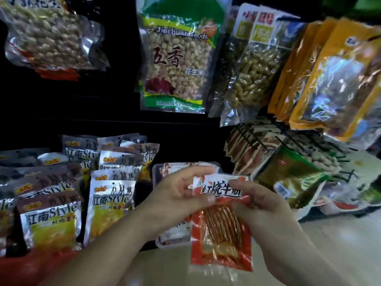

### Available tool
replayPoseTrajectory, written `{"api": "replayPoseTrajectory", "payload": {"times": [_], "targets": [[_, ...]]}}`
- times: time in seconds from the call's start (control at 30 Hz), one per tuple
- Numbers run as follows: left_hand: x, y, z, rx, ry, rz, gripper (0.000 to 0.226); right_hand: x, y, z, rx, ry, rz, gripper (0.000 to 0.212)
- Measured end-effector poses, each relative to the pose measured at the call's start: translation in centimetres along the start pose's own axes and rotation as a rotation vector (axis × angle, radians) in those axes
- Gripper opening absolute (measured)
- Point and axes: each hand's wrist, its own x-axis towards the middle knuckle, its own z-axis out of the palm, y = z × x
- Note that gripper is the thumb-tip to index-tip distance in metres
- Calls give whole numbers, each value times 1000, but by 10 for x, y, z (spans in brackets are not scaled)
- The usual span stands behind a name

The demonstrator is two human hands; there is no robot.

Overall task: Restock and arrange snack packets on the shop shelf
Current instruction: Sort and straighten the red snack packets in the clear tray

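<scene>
We are holding a red snack packet point(221, 234) up in front of us with both hands. Our right hand point(266, 207) is gripping its upper right edge with curled fingers, and our left hand point(179, 195) is pinching the upper left corner between thumb and fingers. A second packet top seems to be showing there too. The packet is hanging below our fingers, with its long axis running from the printed top down toward us.

Just behind it, and partly hidden by the left hand, we are facing a clear tray point(158, 241) of similar packets. By our judgement the left hand is the nearer one for laying the packet in, top edge away. To the left, silver packets point(111, 203) are standing in rows. Farther back, a green peanut bag point(177, 58) is hanging above, and orange bags point(329, 79) are hanging at right.
</scene>
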Motion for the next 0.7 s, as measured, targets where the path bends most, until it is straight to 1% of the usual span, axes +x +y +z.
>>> {"api": "replayPoseTrajectory", "payload": {"times": [0.03, 0.07, 0.1, 0.13, 0.17, 0.23, 0.27, 0.3, 0.37, 0.43, 0.47, 0.5, 0.57, 0.63, 0.7], "targets": [[-2, 1, 3, 63, -36, -28, 51, -2, 3, 1, -29, 52, -40, 37], [-2, 1, 6, 100, -42, -48, 52, -1, 5, 1, -84, 95, -88, 37], [-2, 0, 9, 106, -22, -58, 51, 0, 8, 1, -126, 103, -130, 38], [0, 0, 11, 91, 14, -62, 49, 3, 11, -1, -132, 77, -152, 39], [1, -1, 14, 71, 52, -57, 46, 4, 13, -4, -111, 16, -143, 43], [2, 0, 15, 34, 116, -31, 44, 4, 14, -9, -92, -160, -101, 59], [3, 1, 15, 27, 131, -16, 44, 3, 15, -11, -97, -210, -102, 66], [4, 0, 14, 22, 125, -9, 46, 4, 16, -13, -88, -220, -108, 69], [3, -1, 15, 10, 47, -43, 53, 8, 17, -15, 5, -171, -118, 67], [4, -4, 19, 30, -40, -87, 58, 10, 15, -14, 146, -127, -101, 56], [5, -5, 21, 51, -44, -91, 58, 11, 15, -13, 183, -122, -102, 53], [6, -5, 22, 67, -26, -88, 57, 13, 17, -15, 178, -133, -109, 52], [9, -7, 22, 84, 37, -86, 56, 15, 21, -22, 110, -206, -109, 57], [9, -8, 23, 65, 43, -87, 56, 14, 21, -27, 62, -266, -102, 62], [8, -8, 25, 72, 33, -66, 58, 15, 22, -30, 37, -269, -111, 63]]}}
